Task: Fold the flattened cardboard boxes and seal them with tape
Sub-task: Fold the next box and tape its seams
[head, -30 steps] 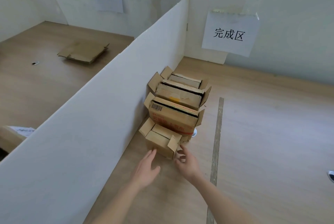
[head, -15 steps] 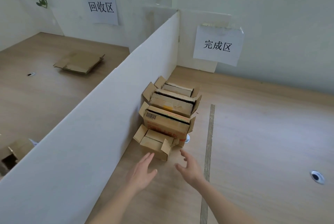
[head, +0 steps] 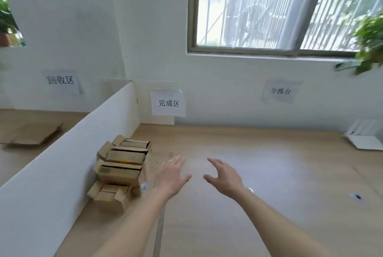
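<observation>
Both hands have come away from the row of boxes [head: 122, 173]: a second ago they sat at the nearest box [head: 107, 195], and now the left hand [head: 172, 175] and right hand [head: 224, 176] hang over bare table [head: 269, 173] to the right of that row, touching nothing. Each grip is released, fingers spread and palms half facing each other, with no cardboard or tape in either. The view has also lifted, so a window [head: 269, 9] and a third wall label [head: 280, 91] now show.

Four folded boxes stand one behind another against the white divider [head: 68, 153], beneath the label reading 完成区 [head: 168, 103]. Their side flaps stick outward; whether the tops are taped cannot be told through the blur. Beyond the divider, on its far side, a flattened box [head: 31, 135] lies on the wood below the label 回收区 [head: 60, 80]. A small pale round thing [head: 144, 186], unclear in kind, sits just right of the row.

Judged from this, the nearest box has just been set down and let go, so that box's turn looks finished. The hands seem free for the next flat piece, and no unfolded stock lies on the row's side of the divider.
</observation>
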A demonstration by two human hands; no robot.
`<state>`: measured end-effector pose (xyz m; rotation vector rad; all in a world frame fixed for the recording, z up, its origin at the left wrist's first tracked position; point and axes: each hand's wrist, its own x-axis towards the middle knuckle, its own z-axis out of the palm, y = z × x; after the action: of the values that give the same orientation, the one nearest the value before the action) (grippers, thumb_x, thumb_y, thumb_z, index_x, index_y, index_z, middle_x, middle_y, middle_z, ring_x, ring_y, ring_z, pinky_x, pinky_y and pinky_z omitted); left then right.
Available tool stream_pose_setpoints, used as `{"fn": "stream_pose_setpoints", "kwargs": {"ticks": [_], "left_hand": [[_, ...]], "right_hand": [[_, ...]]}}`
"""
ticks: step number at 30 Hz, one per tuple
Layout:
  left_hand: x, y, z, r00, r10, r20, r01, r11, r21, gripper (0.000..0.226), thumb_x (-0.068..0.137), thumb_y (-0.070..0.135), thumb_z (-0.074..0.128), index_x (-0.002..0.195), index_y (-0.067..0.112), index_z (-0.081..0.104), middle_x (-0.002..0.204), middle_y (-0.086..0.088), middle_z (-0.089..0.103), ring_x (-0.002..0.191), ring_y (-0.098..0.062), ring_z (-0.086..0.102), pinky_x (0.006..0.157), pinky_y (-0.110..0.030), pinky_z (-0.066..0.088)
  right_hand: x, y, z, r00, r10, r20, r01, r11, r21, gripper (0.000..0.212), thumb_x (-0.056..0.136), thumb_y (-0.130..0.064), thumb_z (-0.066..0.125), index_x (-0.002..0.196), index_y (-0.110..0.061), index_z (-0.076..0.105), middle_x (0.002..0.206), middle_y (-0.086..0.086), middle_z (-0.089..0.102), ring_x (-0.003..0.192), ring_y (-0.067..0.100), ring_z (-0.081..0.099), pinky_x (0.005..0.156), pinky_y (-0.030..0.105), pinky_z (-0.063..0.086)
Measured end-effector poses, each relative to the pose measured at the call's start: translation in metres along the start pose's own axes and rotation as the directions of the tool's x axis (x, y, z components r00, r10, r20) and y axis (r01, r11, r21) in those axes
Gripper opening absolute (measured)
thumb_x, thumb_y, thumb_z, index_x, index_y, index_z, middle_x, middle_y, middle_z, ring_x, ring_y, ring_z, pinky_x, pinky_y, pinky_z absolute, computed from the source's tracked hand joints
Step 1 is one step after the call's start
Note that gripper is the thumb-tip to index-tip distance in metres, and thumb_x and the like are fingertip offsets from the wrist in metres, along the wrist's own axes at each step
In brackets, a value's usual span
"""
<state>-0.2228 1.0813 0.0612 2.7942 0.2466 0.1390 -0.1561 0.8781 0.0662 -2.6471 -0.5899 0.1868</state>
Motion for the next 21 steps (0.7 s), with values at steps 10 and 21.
{"fn": "stream_pose_setpoints", "kwargs": {"ticks": [10, 21], "left_hand": [[-0.055, 0.356, -0.012, 0.926, 0.373, -0.052, -0.374, 0.927, -0.012, 0.08, 0.09, 0.061, 0.056, 0.156, 0.032, 0.023, 0.164, 0.004, 0.018, 0.15, -0.016, 0.018, 0.122, -0.037, 0.014], [-0.092, 0.631, 0.045, 0.763, 0.647, 0.005, -0.644, 0.76, -0.084, 0.077, 0.09, 0.061, 0.056, 0.155, 0.03, 0.029, 0.161, 0.002, 0.028, 0.147, -0.017, 0.026, 0.119, -0.035, 0.02]], "right_hand": [[-0.237, 0.211, -0.252, 0.932, 0.246, -0.266, -0.294, 0.942, -0.159, 0.077, 0.091, -0.06, 0.06, 0.158, -0.034, 0.03, 0.163, -0.009, 0.031, 0.146, 0.022, 0.036, 0.115, 0.036, 0.033], [-0.431, 0.401, -0.366, 0.73, 0.568, -0.382, -0.64, 0.763, -0.088, 0.072, 0.093, -0.057, 0.056, 0.157, -0.033, 0.032, 0.164, -0.009, 0.03, 0.146, 0.018, 0.036, 0.117, 0.038, 0.033]]}}
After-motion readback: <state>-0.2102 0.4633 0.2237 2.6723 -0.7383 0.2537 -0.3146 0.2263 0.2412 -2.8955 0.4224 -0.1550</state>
